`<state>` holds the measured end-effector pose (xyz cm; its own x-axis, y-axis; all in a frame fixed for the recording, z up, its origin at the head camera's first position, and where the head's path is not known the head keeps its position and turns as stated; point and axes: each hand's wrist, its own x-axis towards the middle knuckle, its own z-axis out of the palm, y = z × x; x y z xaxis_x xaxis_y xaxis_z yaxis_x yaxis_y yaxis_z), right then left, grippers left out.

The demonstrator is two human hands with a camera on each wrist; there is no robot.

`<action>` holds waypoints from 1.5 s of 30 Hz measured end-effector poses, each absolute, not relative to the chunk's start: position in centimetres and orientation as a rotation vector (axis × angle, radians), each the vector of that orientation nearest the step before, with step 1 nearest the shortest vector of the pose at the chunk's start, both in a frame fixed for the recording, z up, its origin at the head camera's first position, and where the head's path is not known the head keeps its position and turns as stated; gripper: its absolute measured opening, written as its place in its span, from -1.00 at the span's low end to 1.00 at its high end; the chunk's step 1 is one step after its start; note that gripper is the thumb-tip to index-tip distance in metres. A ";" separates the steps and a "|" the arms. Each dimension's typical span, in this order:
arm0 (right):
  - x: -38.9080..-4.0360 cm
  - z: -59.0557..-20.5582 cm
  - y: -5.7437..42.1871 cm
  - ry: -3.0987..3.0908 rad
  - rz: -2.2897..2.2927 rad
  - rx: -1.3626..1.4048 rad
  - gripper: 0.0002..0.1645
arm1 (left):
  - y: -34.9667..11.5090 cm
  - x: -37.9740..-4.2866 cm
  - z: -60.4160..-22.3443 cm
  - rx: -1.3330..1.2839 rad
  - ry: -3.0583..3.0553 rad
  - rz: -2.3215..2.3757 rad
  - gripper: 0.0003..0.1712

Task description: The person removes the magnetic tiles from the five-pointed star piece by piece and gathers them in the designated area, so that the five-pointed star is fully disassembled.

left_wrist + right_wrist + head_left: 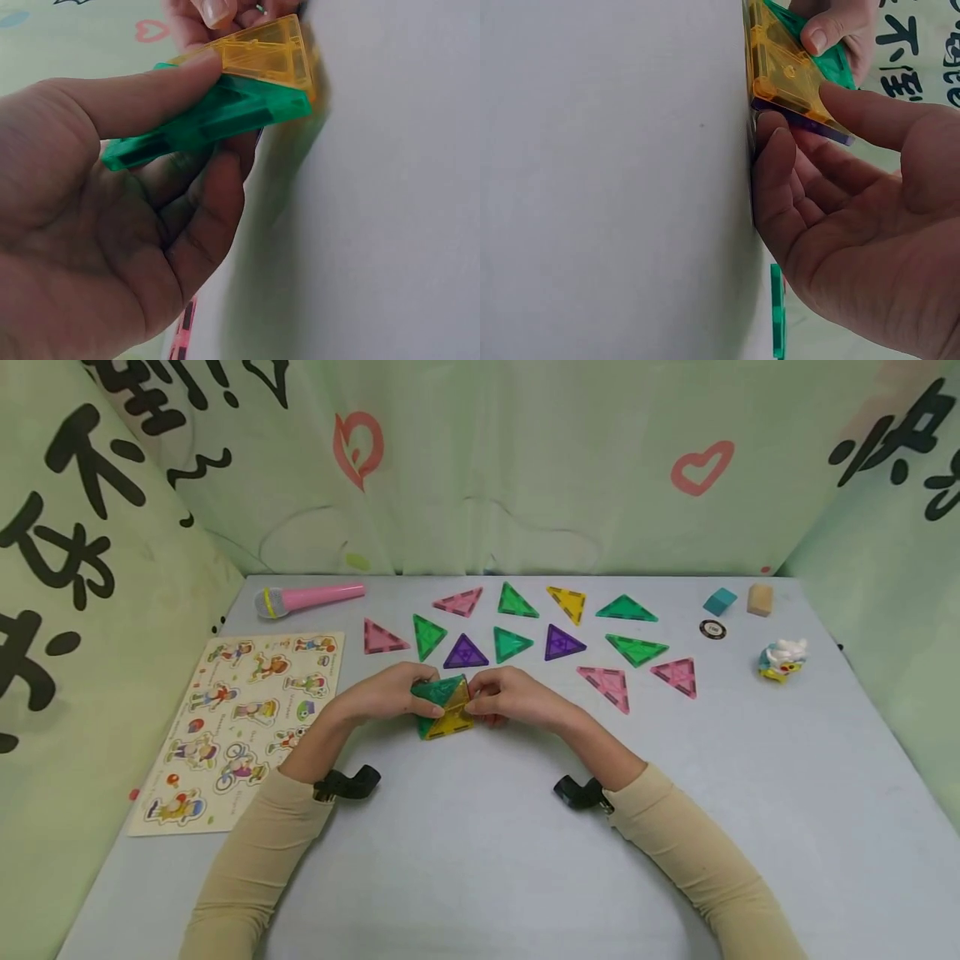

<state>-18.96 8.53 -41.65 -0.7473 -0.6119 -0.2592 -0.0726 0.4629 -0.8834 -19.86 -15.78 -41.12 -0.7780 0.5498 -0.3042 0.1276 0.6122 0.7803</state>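
Note:
My left hand (390, 693) pinches a translucent green magnetic tile (225, 116), thumb on top and fingers curled underneath. A yellow triangular tile (452, 722) lies against the green one, edge to edge. From the other side my right hand (517, 697) pinches the yellow tile, its thumb at the edge in the right wrist view. Below the yellow face a purple tile edge (810, 127) shows. The joined tiles are tilted in front of me, close over the table (465, 843); their undersides are mostly hidden by fingers.
Loose triangular tiles in several colours, such as a pink tile (382, 637) and a purple tile (562, 642), lie beyond my hands. A pink toy microphone (315, 597) and picture board (225, 797) are left. Right are a blue block (720, 602), wooden block (760, 599), round chip (712, 629) and small figurine (782, 660).

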 end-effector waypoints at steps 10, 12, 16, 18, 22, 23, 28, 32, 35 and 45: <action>-18.8 -41.7 8.4 2.159 -1.246 -0.606 -0.82 | -15.3 -19.7 -41.6 0.526 2.185 1.165 -0.77; -18.8 -41.7 8.4 2.158 -1.247 -0.606 -0.82 | -15.3 -19.7 -41.6 0.522 2.167 1.175 -0.76; -18.8 -41.7 8.4 2.157 -1.251 -0.610 -0.84 | -15.4 -19.7 -41.8 0.528 2.117 1.202 -0.76; -18.8 -41.8 8.3 2.165 -1.247 -0.623 -0.85 | -15.4 -19.7 -41.9 0.538 2.097 1.212 -0.75; -18.9 -41.9 8.3 2.182 -1.242 -0.669 -0.81 | -15.5 -19.8 -41.9 0.578 2.078 1.216 -0.75; -18.9 -41.9 8.3 2.187 -1.244 -0.684 -0.76 | -15.5 -19.8 -42.0 0.588 2.077 1.214 -0.76; -19.0 -42.0 8.5 2.207 -1.277 -0.735 -0.48 | -15.5 -19.8 -42.1 0.596 2.059 1.211 -0.80; -19.2 -41.9 8.6 2.239 -1.309 -0.780 -0.53 | -15.7 -19.9 -42.0 0.587 2.034 1.217 -0.81; -19.2 -41.7 8.7 2.235 -1.330 -0.793 -0.61 | -15.8 -19.9 -42.1 0.596 2.006 1.235 -0.84; -19.6 -42.0 8.9 2.135 -1.346 -0.796 -0.79 | -16.2 -20.3 -42.4 0.550 1.986 1.273 -0.83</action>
<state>-19.56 8.90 -42.01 -0.7099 -0.6978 -0.0961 -0.2141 0.3438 -0.9143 -20.26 -16.23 -42.42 -0.6617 0.6726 -0.3313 -0.0204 0.4256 0.9047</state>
